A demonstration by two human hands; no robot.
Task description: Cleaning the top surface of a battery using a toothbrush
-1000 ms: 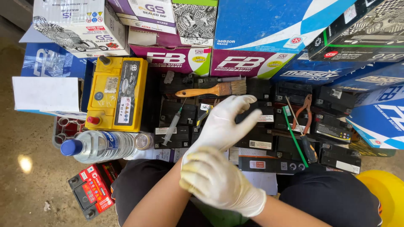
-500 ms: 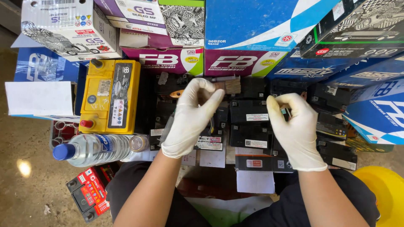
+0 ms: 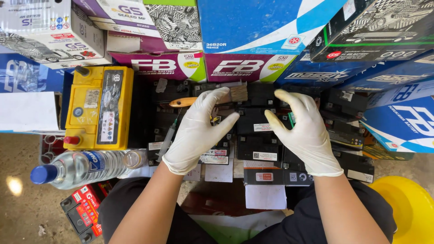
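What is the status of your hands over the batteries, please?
Left hand and right hand gloved, open, empty, over the black batteries. Brush lies just beyond the left hand. Yellow battery off left.

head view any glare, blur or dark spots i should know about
Head view: sharp overall, both gloved hands crisp, left hand and right hand; a bright glare spot on the floor at lower left; the black batteries beneath the hands sit in shadow, so detail there is murky; the yellow battery is evenly lit.
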